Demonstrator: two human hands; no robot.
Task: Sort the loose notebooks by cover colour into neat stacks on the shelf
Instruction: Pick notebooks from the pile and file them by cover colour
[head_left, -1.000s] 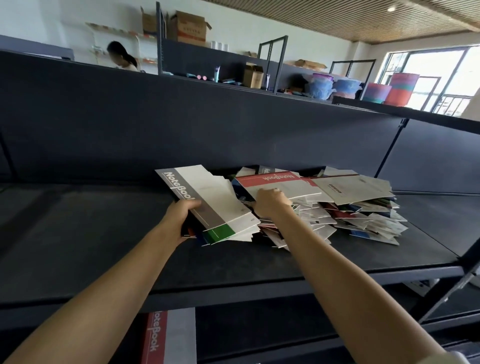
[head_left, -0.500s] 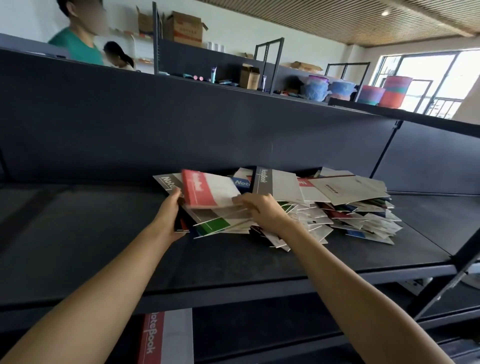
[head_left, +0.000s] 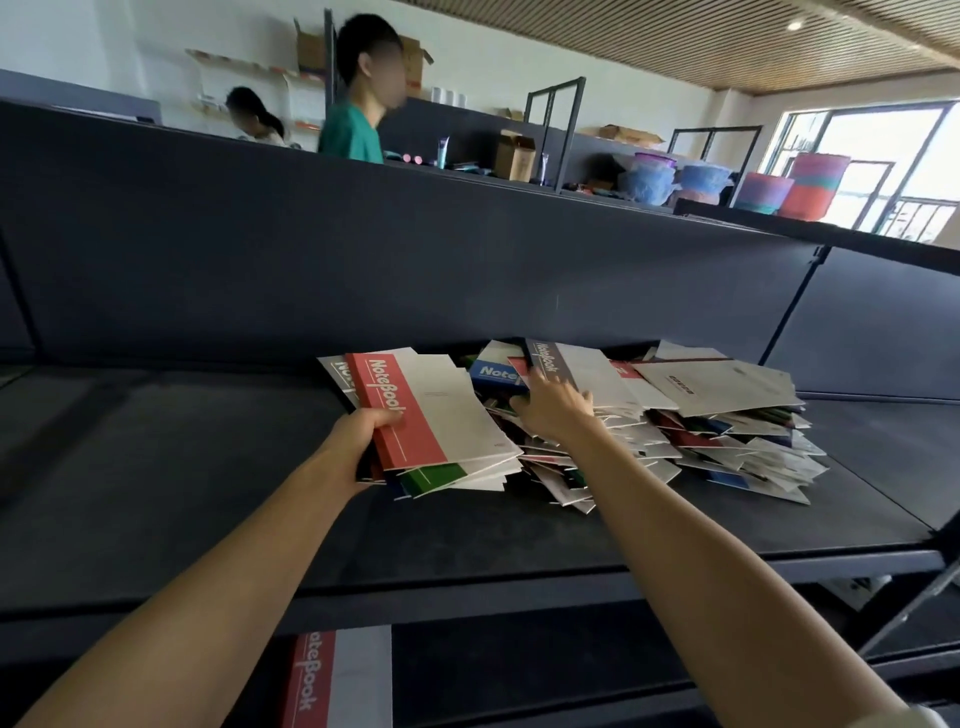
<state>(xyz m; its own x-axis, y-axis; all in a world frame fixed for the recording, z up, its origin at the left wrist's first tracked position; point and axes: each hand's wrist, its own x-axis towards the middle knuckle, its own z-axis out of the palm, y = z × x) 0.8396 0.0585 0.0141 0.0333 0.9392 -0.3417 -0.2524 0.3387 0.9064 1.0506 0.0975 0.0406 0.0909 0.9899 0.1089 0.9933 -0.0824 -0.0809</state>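
On the dark shelf (head_left: 156, 467) lies a loose pile of notebooks (head_left: 727, 431) with white covers and red, blue, green and grey spine bands. My left hand (head_left: 363, 436) grips the left edge of a small held stack, thumb on its top red-banded notebook (head_left: 415, 410); a green-banded one (head_left: 436, 475) shows underneath. My right hand (head_left: 556, 410) reaches over the pile with fingers stretched, its fingertips at the near end of a dark-grey-banded notebook (head_left: 576, 369). A blue-banded notebook (head_left: 493, 371) lies between the two hands.
The shelf's tall dark back panel (head_left: 467, 270) rises just behind the pile. A red-banded notebook (head_left: 322, 680) sits on the lower shelf. Behind the unit stand a person in a green shirt (head_left: 353, 130) and another person (head_left: 254, 119), plus boxes and coloured tubs.
The red-banded notebook now lies on top of the stack in my left hand. My right hand has let it go and moved right to the grey-banded notebook. The person in green walked rightward.
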